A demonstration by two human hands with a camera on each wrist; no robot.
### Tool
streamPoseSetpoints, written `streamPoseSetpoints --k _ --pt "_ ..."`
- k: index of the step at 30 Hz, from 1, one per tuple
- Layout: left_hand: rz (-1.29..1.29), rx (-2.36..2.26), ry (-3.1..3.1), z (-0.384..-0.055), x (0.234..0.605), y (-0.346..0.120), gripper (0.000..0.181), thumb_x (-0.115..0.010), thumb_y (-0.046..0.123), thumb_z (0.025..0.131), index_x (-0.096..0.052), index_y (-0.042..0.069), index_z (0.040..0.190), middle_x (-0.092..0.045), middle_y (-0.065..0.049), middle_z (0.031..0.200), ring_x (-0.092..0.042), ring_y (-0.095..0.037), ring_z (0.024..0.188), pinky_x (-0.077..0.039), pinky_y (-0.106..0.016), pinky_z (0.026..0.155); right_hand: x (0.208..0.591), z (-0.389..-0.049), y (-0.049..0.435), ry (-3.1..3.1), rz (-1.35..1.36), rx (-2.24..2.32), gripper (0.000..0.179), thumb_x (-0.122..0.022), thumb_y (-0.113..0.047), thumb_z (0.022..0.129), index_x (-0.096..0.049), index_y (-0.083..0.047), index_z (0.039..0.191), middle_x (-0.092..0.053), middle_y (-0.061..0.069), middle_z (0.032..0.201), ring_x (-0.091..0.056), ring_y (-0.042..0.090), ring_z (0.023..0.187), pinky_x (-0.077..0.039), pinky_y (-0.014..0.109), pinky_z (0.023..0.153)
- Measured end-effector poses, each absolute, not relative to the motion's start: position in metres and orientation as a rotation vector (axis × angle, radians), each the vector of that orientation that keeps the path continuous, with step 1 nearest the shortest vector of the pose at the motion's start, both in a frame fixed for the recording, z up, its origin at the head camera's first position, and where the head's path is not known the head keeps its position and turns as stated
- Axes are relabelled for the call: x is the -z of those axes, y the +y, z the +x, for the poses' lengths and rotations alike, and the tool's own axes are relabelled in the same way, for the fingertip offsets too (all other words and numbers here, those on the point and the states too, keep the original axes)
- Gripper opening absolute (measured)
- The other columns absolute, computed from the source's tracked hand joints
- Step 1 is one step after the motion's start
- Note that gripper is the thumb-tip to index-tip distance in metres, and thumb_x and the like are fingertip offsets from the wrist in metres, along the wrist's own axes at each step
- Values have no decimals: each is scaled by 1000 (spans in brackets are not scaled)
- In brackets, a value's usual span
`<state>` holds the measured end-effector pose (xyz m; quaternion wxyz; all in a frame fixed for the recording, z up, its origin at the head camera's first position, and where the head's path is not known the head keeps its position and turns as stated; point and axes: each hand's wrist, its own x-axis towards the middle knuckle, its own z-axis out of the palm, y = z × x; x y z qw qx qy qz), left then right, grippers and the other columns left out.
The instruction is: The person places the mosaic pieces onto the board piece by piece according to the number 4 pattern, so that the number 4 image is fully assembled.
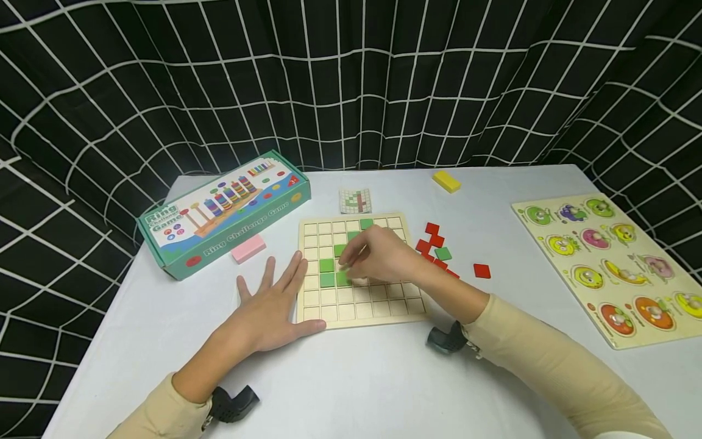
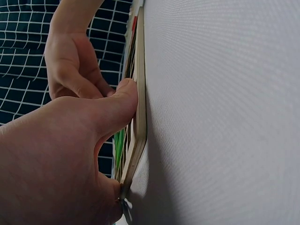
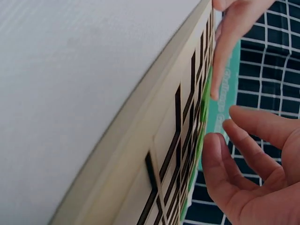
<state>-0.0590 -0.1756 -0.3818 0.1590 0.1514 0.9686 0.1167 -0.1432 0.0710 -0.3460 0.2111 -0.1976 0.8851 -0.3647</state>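
Observation:
A wooden grid board (image 1: 362,310) lies flat on the white table with several green square tiles (image 1: 326,266) set in its cells. My left hand (image 1: 269,317) is spread at the board's left side, its thumb at the near corner and fingertips along the left edge. Above the middle of the board hovers my right hand (image 1: 378,256), fingers loosely bent. Between its thumb and fingers (image 3: 248,145) there is a gap with nothing in it. Right below those fingertips sits one green tile (image 1: 343,278). Part of the board's right side is hidden by this hand.
Several red tiles (image 1: 481,271) and one green tile (image 1: 442,253) lie right of the board. Behind it is a pattern card (image 1: 355,200). Around stand a game box (image 1: 225,210), a pink block (image 1: 248,249), a yellow block (image 1: 446,181) and a fruit puzzle board (image 1: 581,286).

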Motion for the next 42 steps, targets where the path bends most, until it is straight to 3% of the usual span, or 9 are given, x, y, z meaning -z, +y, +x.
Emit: streamPoseSetpoints --k 9,18,33,38,42 --pt "426 -348 2767 -59 382 -175 117 -59 81 87 -6 17 169 6 3 177 4 -47 160 0 -91 105 342 -147 99 2492 -553 1155 19 -79 -9 88 -82 -11 106 -79 4 109 -72 16 91 -57 34 81" --pt "434 -345 2774 -59 383 -175 117 -59 81 86 -7 17 169 4 3 177 4 -47 160 0 -91 105 335 -152 126 2562 -433 1205 24 -82 -11 86 -81 -12 110 -79 5 109 -70 20 95 -51 38 88" --pt "445 -348 2788 -58 385 -175 117 -59 81 86 -8 17 169 2 2 177 2 -48 160 -2 -92 104 332 -156 174 2602 -324 1196 25 -78 -13 92 -79 -11 117 -76 10 105 -68 29 91 -54 33 72" --pt "437 -346 2784 -59 385 -175 117 -59 81 86 -7 17 169 3 2 177 2 -48 160 -1 -92 105 332 -157 188 2622 -311 1154 27 -78 -14 92 -78 -12 119 -76 9 107 -63 26 101 -51 30 75" --pt "434 -340 2781 -60 385 -175 118 -59 82 86 -7 17 169 4 2 177 3 -47 160 0 -91 105 334 -159 200 2592 -316 1170 28 -78 -10 92 -78 -9 120 -76 11 115 -64 26 107 -55 29 82"
